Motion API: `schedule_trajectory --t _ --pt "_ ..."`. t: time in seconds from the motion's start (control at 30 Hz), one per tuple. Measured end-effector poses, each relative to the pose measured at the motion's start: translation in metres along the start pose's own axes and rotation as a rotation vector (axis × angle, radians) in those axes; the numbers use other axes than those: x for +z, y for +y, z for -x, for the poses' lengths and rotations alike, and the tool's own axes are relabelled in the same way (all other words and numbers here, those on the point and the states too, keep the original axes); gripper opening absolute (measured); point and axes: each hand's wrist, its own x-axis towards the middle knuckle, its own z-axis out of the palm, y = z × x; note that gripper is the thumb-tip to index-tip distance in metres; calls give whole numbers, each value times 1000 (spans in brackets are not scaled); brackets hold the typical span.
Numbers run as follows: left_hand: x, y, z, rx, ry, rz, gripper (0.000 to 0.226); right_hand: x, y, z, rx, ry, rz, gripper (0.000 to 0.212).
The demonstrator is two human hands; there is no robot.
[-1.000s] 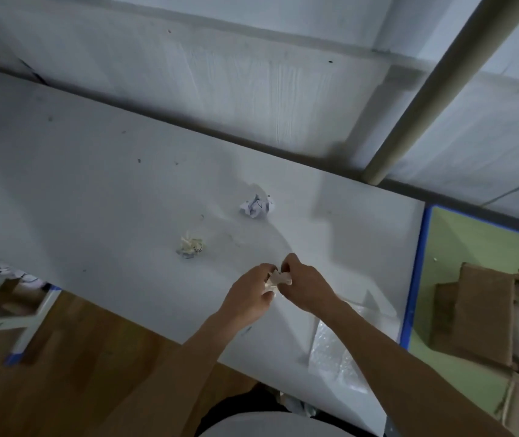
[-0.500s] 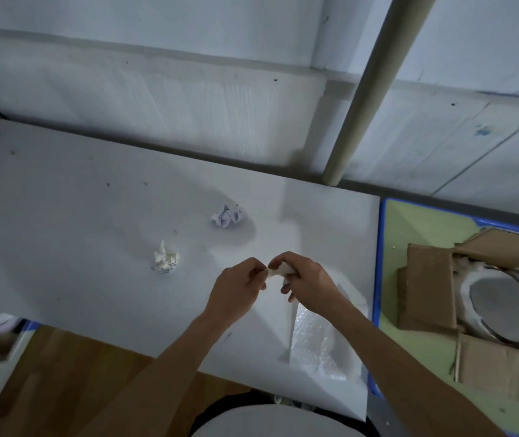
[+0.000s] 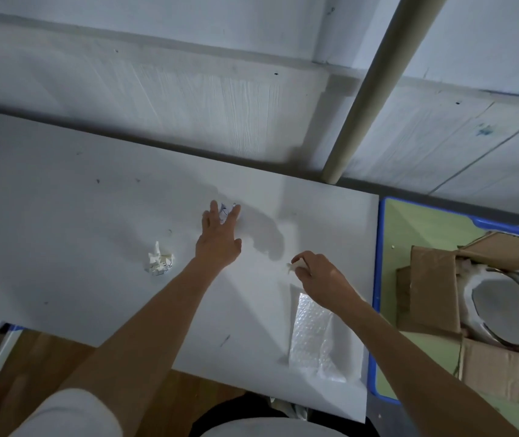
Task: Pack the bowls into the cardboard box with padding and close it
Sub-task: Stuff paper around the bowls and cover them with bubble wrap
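My left hand (image 3: 218, 238) reaches across the white table (image 3: 62, 222), its spread fingers over a crumpled paper ball (image 3: 226, 210) at the far middle. My right hand (image 3: 316, 274) pinches a small crumpled paper scrap (image 3: 292, 266) above the table. A second crumpled paper ball (image 3: 159, 260) lies to the left of my left hand. At the right, an open cardboard box (image 3: 434, 288) sits on a green mat, with a metal bowl (image 3: 504, 313) inside it wrapped in white padding. A sheet of bubble wrap (image 3: 315, 335) lies near the table's front right corner.
A pale pole (image 3: 374, 83) rises behind the table's far edge against a white wall. The green mat (image 3: 416, 228) has a blue border beside the table's right edge. Wooden floor shows below the table's front edge.
My hands have separated. The left hand let go of the scrap and reached forward onto the far paper ball. The right hand keeps the scrap. The view shifted right, showing more of the box.
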Motion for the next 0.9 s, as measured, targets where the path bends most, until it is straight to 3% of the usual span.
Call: schedule_trajectory --t 0.1,0.2,0.33,0.57,0.7,0.9 --pt "10 -10 -17 5 -87 -56 72 -4 -2 -2 43 -59 14 15" --pt "20 -5 -9 76 14 -77 48 -9 -3 1 100 -66 -9 17" --pt "37 14 24 115 -32 33 22 -18 -2 8 124 -2 -77 22" --pt "21 74 61 204 26 281 41 -41 7 31 56 169 -50 27" --pt "2 115 78 328 78 322 33 -66 10 57 7 233 -98 44" --pt "-6 178 97 452 123 311 28 -112 27 98 -5 431 -100 39"
